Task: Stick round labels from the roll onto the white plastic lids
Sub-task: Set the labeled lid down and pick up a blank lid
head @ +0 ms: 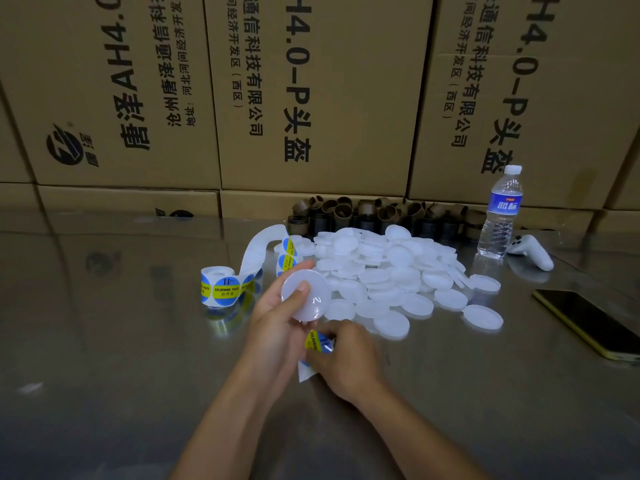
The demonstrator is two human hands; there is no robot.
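We found the work laid out on a reflective steel table. The left hand gripped one round white plastic lid, thumb across its face and fingers behind, w/ the lid tilted toward the camera and held clear of the table. The right hand, just below and beside the left, pinched a round blue-and-yellow label reading "SOLDERING"; a bit of white backing strip showed under it. We could not tell whether the label was fully off the strip. The hands were close together, and the label sat just under the lid's lower edge, not yet on it. The roll of blue-and-yellow labels stood left of the hands, core hole up. Its loose white liner tail arched up and over toward a heap of white plastic lids, which lay behind and right of the hands. Behind the heap were brown cardboard cores, ranged along the base of brown printed cartons. Right of the heap stood a clear water bottle w/ blue wrapper, upright, w/ a white game controller beside it. A dark phone in a yellow case lay flat near the right edge.
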